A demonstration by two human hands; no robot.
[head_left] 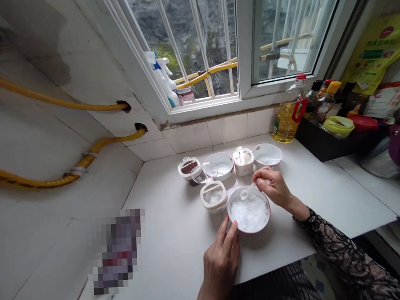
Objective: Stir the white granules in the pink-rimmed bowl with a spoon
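Note:
A round bowl (250, 214) filled with white, powdery or fluffy material stands near the counter's front. My right hand (271, 186) pinches a small clear spoon (244, 194) over the bowl's far side. At the near left rim rest the fingers of my left hand (222, 250), slightly apart, steadying the bowl. Just left of it is an open-lidded container (214, 207) with white contents. Behind stand a container of dark red beans (189, 168), a bowl (223, 165), a lidded container (243, 169) with pale contents and another bowl (267, 156).
An oil bottle (286, 119) stands at the back right beside a black box (314, 140) of condiments. A metal pot (381, 159) is at the far right. On the left lies a blurred-out object (118, 253). Yellow pipes run along the left wall, and a window is behind.

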